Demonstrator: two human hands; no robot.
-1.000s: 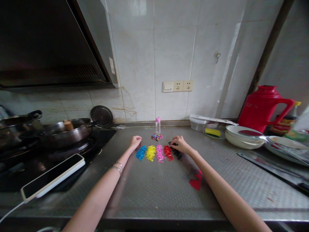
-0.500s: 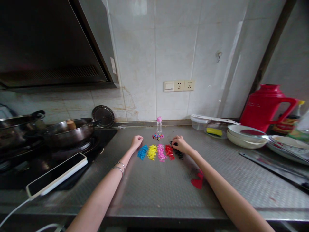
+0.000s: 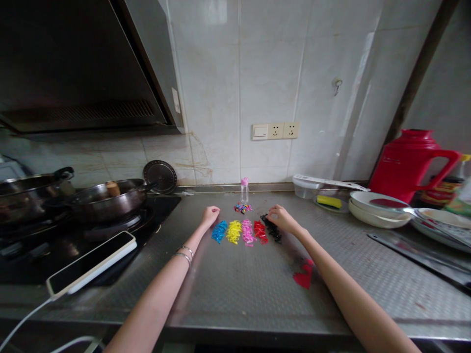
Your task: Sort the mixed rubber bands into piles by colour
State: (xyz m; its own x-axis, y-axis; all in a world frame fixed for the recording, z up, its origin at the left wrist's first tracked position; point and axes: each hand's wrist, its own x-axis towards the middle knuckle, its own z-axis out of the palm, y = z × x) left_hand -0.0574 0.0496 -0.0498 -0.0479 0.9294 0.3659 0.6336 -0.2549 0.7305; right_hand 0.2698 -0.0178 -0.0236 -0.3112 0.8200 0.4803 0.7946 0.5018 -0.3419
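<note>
The right hand has been shifted rightward since the earlier frames, and more of the black pile is uncovered at its left. Whether anything is pinched in its bent fingers cannot be told. The left hand is still kept loosely curled beyond the blue pile, its grip likewise unclear. The mixed pile is left before the pink-capped bottle.

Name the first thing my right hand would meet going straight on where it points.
Probably the black pile, close beside the right hand; whether they touch is hard to tell.
</note>
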